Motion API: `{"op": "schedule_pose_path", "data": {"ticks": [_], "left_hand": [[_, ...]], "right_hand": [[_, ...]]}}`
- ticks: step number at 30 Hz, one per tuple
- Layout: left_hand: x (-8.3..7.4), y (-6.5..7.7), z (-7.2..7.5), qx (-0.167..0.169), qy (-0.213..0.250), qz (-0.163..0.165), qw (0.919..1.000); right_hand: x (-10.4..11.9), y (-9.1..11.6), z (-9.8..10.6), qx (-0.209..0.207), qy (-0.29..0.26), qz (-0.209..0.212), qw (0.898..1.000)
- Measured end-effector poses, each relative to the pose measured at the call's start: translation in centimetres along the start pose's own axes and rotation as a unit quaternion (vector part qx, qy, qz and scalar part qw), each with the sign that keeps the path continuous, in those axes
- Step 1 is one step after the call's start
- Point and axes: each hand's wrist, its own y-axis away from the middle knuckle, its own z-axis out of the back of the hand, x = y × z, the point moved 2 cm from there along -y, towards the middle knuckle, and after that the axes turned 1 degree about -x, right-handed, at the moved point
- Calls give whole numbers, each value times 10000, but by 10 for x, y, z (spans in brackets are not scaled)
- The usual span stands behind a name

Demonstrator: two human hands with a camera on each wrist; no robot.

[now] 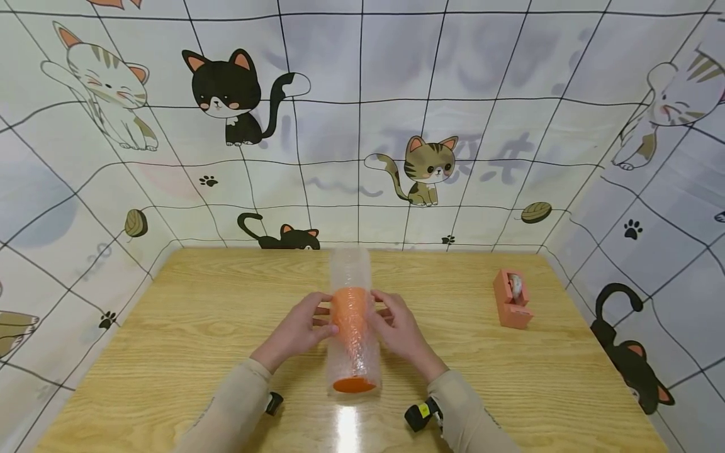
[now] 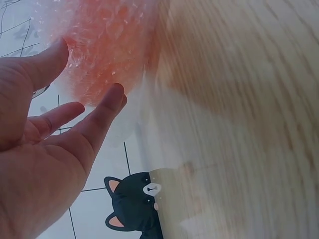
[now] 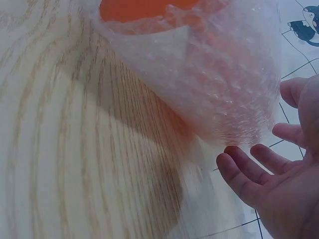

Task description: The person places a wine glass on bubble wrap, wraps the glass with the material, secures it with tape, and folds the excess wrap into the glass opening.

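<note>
An orange tube-shaped object (image 1: pixel 354 384), round at its near end, lies wrapped in clear bubble wrap (image 1: pixel 349 267). The wrap runs past its far end as a see-through tube. My left hand (image 1: pixel 303 324) is at the left side of the roll, thumb touching the wrap and fingers spread along it. On the opposite side, my right hand (image 1: pixel 399 321) rests its fingertips against the wrap. Both wrist views show loosely extended fingers at the bubble wrap (image 2: pixel 112 45), and the right one shows the orange opening (image 3: pixel 144 10).
A coral-pink tape dispenser (image 1: pixel 512 299) with a tape roll stands at the right of the wooden table (image 1: pixel 226 296). A cat-print cloth (image 1: pixel 340 126) forms walls behind and on both sides. Small black devices (image 1: pixel 419 416) sit at the wrists.
</note>
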Motion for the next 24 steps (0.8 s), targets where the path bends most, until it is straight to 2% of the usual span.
{"op": "schedule_pose_path", "data": {"ticks": [6,13,20,24], "left_hand": [[1,-2,-3,64,-45,81,9999],[6,-3,-7,216,-85,72,9997],[7,-4,-8,197,-564,116,9981],[7,-5,-9,179,-819,129,9964]], "right_hand": [[6,0,2,-199,-75,6,9998],[4,0,5,-264,145,141,9994],[6,0,7,-308,110,-29,9995],[5,0,8,-404,102,132,9990]]}}
